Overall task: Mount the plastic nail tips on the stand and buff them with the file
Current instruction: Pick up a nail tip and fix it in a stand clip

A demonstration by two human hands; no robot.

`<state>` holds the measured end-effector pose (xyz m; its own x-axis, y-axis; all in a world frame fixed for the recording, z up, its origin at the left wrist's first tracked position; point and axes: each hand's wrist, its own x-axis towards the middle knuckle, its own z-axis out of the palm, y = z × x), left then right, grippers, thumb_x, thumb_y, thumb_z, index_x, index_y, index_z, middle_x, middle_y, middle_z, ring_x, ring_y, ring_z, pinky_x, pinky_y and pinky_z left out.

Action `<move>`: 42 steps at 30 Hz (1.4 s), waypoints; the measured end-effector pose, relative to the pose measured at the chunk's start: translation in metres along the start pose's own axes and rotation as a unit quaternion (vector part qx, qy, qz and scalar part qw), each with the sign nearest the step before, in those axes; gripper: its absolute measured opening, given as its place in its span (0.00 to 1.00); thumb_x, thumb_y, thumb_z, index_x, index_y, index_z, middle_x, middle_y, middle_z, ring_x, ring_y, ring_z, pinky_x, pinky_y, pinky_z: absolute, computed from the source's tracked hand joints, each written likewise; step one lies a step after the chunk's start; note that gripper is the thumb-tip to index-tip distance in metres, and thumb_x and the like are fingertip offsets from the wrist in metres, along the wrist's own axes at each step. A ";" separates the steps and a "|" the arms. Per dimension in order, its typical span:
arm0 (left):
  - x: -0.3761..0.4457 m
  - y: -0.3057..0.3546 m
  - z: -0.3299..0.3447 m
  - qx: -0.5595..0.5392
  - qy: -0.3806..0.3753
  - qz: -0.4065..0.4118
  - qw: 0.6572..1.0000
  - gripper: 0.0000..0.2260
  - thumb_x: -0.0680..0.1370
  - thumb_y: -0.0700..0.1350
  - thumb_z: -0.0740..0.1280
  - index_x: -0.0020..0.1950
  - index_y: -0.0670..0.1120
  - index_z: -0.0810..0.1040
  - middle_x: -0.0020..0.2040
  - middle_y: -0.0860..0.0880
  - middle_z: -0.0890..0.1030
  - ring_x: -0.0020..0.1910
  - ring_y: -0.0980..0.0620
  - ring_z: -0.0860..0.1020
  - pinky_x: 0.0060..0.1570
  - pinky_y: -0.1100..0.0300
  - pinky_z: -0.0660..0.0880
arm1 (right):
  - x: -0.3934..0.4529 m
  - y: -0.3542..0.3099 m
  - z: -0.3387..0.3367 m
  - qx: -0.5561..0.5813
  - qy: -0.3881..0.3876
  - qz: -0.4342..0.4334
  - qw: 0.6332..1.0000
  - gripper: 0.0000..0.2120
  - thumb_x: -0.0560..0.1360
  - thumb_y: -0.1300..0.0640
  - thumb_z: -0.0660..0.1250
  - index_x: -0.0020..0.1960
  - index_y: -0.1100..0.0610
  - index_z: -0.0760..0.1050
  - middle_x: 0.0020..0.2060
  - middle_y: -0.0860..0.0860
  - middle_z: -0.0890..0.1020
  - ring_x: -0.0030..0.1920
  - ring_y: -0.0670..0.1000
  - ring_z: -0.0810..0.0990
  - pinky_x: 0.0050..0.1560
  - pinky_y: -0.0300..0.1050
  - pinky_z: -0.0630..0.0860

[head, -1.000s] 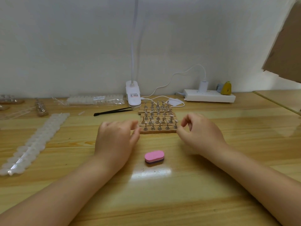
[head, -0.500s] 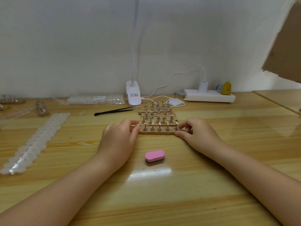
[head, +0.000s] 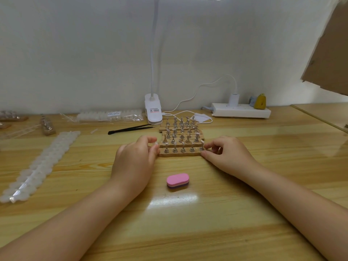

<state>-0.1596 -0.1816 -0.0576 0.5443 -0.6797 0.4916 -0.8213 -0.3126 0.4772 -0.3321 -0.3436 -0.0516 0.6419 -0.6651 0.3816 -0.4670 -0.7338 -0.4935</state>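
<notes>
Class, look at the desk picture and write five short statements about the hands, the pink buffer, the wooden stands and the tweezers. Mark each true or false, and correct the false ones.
1. The pink buffer lies on the table between the two forearms. True.
2. The right hand is holding the buffer. False: no hand touches it; the right hand is at the right end of the nearest wooden stand.
3. The left hand is at the left end of that stand. True.
4. The black tweezers lie in front of the buffer, nearest the person. False: they lie beyond the hands, near the lamp clip.
5. A power strip sits by the wall. True.
</notes>
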 end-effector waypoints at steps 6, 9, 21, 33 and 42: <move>-0.001 0.001 0.000 0.008 -0.006 0.006 1.000 0.12 0.82 0.50 0.57 0.63 0.50 0.73 0.49 0.55 0.84 0.53 0.53 0.78 0.58 0.57 0.62 | 0.002 -0.003 0.000 0.025 0.017 0.000 1.000 0.09 0.72 0.49 0.72 0.50 0.52 0.84 0.35 0.39 0.75 0.37 0.40 0.72 0.39 0.38 0.66; -0.001 0.002 -0.001 0.006 -0.001 0.005 1.000 0.13 0.82 0.51 0.57 0.64 0.50 0.73 0.49 0.55 0.83 0.53 0.53 0.78 0.58 0.57 0.62 | 0.001 -0.005 -0.001 0.019 0.025 -0.004 0.999 0.08 0.72 0.50 0.73 0.48 0.52 0.85 0.38 0.43 0.78 0.42 0.46 0.73 0.44 0.42 0.66; -0.015 0.025 -0.013 0.029 0.068 0.169 0.983 0.14 0.79 0.51 0.60 0.57 0.45 0.80 0.51 0.49 0.83 0.50 0.46 0.80 0.52 0.52 0.68 | -0.019 -0.032 0.001 0.182 0.054 -0.071 0.979 0.03 0.72 0.61 0.73 0.43 0.53 0.82 0.34 0.44 0.82 0.34 0.41 0.79 0.37 0.32 0.74; -0.018 0.027 -0.009 0.031 0.047 0.227 0.972 0.15 0.78 0.53 0.61 0.55 0.47 0.82 0.51 0.51 0.83 0.50 0.47 0.80 0.52 0.53 0.67 | -0.027 -0.042 0.010 0.215 0.040 -0.169 0.961 0.06 0.71 0.64 0.73 0.49 0.61 0.83 0.41 0.51 0.85 0.42 0.48 0.82 0.45 0.45 0.79; -0.019 0.030 -0.011 0.015 0.026 0.219 0.975 0.15 0.78 0.53 0.60 0.55 0.47 0.82 0.51 0.52 0.83 0.51 0.48 0.80 0.52 0.52 0.68 | -0.027 -0.041 0.011 0.224 0.039 -0.181 0.957 0.05 0.72 0.66 0.72 0.48 0.61 0.83 0.39 0.48 0.83 0.40 0.48 0.82 0.43 0.48 0.78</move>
<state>-0.1927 -0.1710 -0.0450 0.1483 -0.7175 0.6806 -0.9812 -0.0208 0.1919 -0.3240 -0.2938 -0.0501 0.6575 -0.3992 0.6390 0.0961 -0.7967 -0.5966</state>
